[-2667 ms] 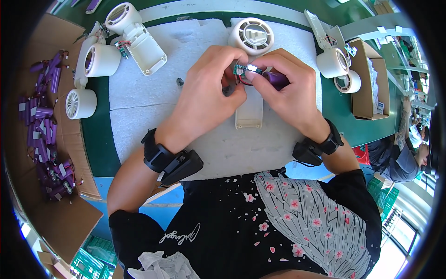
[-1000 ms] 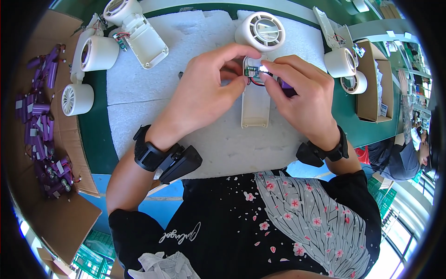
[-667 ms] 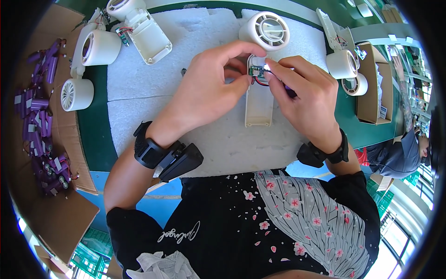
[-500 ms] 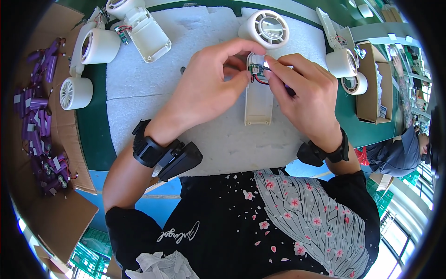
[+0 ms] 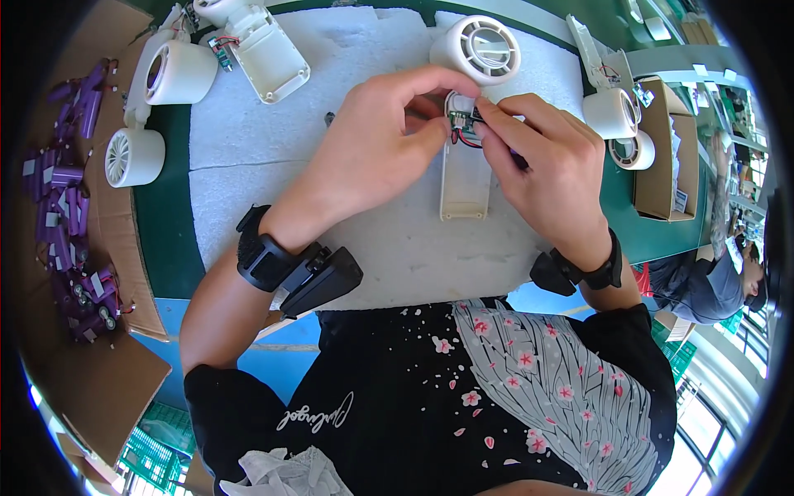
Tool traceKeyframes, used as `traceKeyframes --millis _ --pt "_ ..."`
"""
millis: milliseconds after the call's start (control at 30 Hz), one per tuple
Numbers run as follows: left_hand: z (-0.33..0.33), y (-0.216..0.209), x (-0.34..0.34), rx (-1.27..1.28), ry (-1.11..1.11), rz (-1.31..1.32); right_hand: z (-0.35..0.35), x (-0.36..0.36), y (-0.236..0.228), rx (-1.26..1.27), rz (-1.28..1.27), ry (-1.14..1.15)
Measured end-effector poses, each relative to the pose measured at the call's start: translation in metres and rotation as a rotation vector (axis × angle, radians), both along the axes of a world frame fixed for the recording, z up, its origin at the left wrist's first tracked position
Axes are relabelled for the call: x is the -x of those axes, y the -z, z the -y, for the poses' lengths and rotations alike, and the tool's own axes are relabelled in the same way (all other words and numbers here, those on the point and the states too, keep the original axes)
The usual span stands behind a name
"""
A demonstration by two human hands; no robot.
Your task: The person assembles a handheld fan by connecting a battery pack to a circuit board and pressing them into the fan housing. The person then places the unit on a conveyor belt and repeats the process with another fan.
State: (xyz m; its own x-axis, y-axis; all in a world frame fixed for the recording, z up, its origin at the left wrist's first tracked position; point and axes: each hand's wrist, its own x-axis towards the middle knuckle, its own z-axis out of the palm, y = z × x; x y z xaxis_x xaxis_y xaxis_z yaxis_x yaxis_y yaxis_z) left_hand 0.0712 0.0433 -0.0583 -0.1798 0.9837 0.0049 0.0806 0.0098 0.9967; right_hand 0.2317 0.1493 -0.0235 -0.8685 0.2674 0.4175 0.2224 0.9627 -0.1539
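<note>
The right hand (image 5: 547, 153) pinches the circuit board (image 5: 459, 121) over the white case (image 5: 465, 186), seemingly for steadiness, while the left hand (image 5: 376, 136) curls beside it, its grip unclear.

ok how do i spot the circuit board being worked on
Over the pale foam sheet, find the left hand and right hand close together. Between them is the small green circuit board, red wire beside it. Unlike the upper-left board, which no hand touches, this one has fingers on either side.
</note>
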Motion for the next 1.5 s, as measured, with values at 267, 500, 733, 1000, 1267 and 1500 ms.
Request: traceKeyframes --millis 267,500,733,1000,1267,1500 --pt "-0.002 -0.001 0.004 0.015 0.001 -0.077 -0.003 -0.002 0.004 0.104 -0.030 -0.023" --pt "0.000 -0.002 0.006 -0.016 0.023 -0.145 -0.002 0.000 0.005 0.142 -0.065 -0.057" --pt "0.000 -0.003 0.007 -0.015 0.024 -0.203 -0.010 0.000 0.005 0.104 -0.072 -0.109" --pt "0.001 -0.004 0.006 -0.072 0.057 -0.369 -0.012 -0.004 0.004 0.368 -0.001 0.022" --pt "0.001 -0.003 0.000 -0.106 0.015 -0.351 -0.023 -0.007 -0.005 0.815 0.351 0.095" --pt "0.002 0.000 0.016 -0.092 0.023 -0.317 -0.039 -0.019 -0.003 1.218 0.301 -0.282"
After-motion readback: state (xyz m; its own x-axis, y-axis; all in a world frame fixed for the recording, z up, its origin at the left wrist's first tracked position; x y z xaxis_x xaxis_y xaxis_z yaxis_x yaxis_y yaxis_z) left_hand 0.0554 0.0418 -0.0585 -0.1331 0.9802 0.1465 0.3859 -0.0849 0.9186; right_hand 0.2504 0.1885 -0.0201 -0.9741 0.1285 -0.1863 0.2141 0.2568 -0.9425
